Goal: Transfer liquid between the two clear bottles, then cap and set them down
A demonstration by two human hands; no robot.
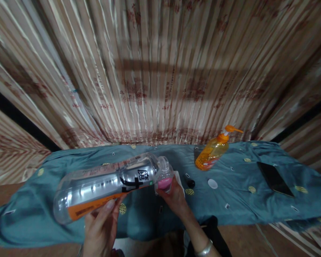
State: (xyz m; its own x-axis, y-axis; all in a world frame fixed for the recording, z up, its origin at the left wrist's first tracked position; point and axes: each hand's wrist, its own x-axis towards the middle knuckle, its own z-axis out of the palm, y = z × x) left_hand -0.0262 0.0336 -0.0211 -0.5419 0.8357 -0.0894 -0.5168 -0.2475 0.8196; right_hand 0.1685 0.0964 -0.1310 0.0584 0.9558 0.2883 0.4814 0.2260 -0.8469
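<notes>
Left hand (101,225) fingers wrapped under big clear bottle (104,185), tipped level, left of orange soap dispenser (212,151). Right hand (173,200) fingers gripping small pink bottle (165,176) at its mouth. Best tilted slowly, mouths kept aligned.

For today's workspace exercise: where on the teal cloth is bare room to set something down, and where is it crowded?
Free: teal cloth between the orange pump bottle and the flat black phone, and left of the big clear plastic bottle. Crowded: by the right hand, small black cap and white round lid.
</notes>
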